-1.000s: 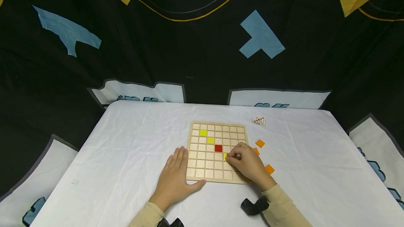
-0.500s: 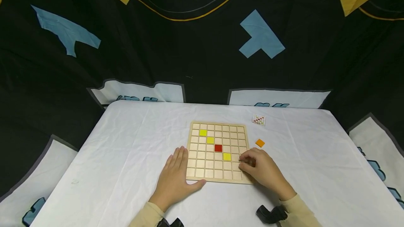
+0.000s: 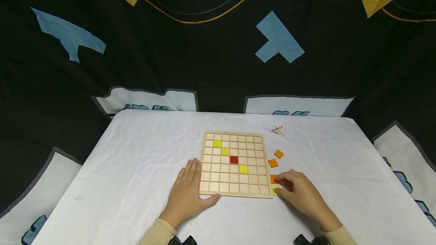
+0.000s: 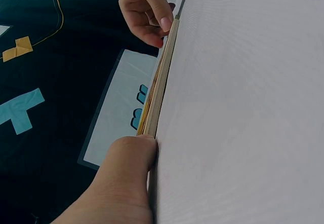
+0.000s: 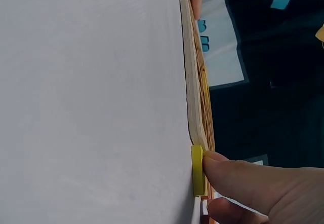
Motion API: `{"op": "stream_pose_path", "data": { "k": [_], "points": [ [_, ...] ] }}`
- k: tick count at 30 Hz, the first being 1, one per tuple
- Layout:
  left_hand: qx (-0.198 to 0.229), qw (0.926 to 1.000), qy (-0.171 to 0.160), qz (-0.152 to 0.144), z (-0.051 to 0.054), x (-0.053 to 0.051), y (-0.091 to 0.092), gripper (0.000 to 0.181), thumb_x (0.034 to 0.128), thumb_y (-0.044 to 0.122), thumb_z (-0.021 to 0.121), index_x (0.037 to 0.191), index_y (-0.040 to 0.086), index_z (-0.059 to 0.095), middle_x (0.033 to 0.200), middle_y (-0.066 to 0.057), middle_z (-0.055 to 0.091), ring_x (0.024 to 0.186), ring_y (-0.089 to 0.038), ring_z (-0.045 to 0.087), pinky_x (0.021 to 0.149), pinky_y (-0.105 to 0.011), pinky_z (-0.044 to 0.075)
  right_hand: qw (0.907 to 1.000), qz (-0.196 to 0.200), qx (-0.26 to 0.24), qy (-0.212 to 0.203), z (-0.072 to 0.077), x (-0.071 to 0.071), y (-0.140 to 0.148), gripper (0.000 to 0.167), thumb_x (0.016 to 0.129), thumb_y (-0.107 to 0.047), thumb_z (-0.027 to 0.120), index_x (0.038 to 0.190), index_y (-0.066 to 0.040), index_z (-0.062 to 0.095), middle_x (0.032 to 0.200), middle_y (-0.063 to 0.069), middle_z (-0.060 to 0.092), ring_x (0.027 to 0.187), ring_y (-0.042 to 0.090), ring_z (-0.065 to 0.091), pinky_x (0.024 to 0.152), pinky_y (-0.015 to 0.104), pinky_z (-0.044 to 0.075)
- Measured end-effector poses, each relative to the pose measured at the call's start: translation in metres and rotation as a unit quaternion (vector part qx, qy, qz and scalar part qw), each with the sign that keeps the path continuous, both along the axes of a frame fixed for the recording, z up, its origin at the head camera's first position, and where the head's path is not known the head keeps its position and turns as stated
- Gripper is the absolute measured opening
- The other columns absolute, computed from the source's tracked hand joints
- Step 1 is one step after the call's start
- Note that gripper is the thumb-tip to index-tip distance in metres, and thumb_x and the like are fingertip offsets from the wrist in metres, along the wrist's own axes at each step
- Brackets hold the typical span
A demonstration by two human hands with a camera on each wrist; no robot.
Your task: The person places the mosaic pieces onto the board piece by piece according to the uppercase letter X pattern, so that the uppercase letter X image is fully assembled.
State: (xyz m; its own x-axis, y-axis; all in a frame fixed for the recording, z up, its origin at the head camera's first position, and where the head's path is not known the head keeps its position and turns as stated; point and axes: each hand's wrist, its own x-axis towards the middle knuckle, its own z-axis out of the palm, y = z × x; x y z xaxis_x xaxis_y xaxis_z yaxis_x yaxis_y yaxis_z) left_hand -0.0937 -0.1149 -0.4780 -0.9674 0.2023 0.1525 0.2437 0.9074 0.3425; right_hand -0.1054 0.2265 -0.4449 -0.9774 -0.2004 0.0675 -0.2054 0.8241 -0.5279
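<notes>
A square wooden grid board (image 3: pixel 235 189) lies on the white-covered table. Several tiles sit in its cells: a red tile (image 3: pixel 234 160) and yellow ones, such as the yellow tile (image 3: pixel 243 169) nearest the front. My left hand (image 3: pixel 185 192) lies along the board's left side with straight fingers, its thumb at the front edge. Off the board's front right corner is my right hand (image 3: pixel 301 196). Its thumb touches a loose yellow tile (image 5: pixel 198 171), standing a little apart from the fingertips, which reach an orange tile (image 3: pixel 274 179). Those fingertips partly cover both tiles.
Two more orange tiles, one farther back (image 3: pixel 279 154) and one nearer (image 3: pixel 273 163), lie right of the board. A small card with a coloured grid pattern (image 3: pixel 277 129) lies behind them. Dark curtains (image 3: pixel 204 59) hang beyond the table's far edge.
My right hand has let go of the yellow tile in the board's cell and moved right and nearer, off the board to the loose tiles. My left hand has stayed put.
</notes>
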Motion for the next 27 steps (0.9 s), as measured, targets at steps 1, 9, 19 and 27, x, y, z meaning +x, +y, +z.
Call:
{"op": "stream_pose_path", "data": {
  "k": [1, 9, 19, 27],
  "points": [
    [0.000, 1.0000, 0.000, 0.000, 0.000, 0.000, 0.000, 0.118, 0.0777, 0.078, 0.059, 0.155, -0.003, 0.023, 0.164, -0.018, 0.022, 0.154, -0.032, 0.019, 0.125, -0.048, 0.020, 1.0000, 0.000, -0.001, 0.000, 0.000, 0.001, 0.001, 0.023, 0.078, -0.023, 0.084, 0.098, -0.023, 0.073, 0.088, -0.014, 0.062, 0.084, 0.006, 0.053, 0.076, 0.023, 0.047],
    [0.002, 1.0000, -0.003, 0.000, -0.001, 0.000, 0.000, 0.118, 0.0777, 0.079, 0.058, 0.156, -0.003, 0.023, 0.164, -0.017, 0.022, 0.154, -0.031, 0.017, 0.125, -0.048, 0.019, 0.9998, 0.014, -0.007, -0.008, -0.001, 0.005, 0.008, 0.018, 0.081, -0.022, 0.082, 0.094, -0.027, 0.071, 0.086, -0.015, 0.060, 0.084, 0.005, 0.055, 0.076, 0.024, 0.049],
    [0.000, 1.0000, 0.006, -0.002, -0.001, -0.001, -0.001, 0.118, 0.0777, 0.078, 0.059, 0.155, -0.004, 0.023, 0.164, -0.018, 0.023, 0.154, -0.032, 0.020, 0.124, -0.048, 0.021, 0.9982, 0.042, -0.018, -0.039, 0.001, 0.007, 0.016, 0.016, 0.082, -0.020, 0.080, 0.094, -0.027, 0.072, 0.091, -0.015, 0.062, 0.082, 0.006, 0.051, 0.069, 0.020, 0.044],
    [-0.004, 1.0000, 0.003, 0.000, -0.001, -0.001, 0.000, 0.118, 0.0777, 0.078, 0.059, 0.155, -0.003, 0.023, 0.164, -0.018, 0.022, 0.154, -0.031, 0.019, 0.125, -0.048, 0.021, 0.9972, 0.016, -0.060, -0.042, 0.000, 0.003, 0.014, 0.019, 0.082, -0.016, 0.081, 0.088, -0.022, 0.063, 0.075, -0.010, 0.056, 0.068, 0.004, 0.048, 0.061, 0.020, 0.043]
  ]
}}
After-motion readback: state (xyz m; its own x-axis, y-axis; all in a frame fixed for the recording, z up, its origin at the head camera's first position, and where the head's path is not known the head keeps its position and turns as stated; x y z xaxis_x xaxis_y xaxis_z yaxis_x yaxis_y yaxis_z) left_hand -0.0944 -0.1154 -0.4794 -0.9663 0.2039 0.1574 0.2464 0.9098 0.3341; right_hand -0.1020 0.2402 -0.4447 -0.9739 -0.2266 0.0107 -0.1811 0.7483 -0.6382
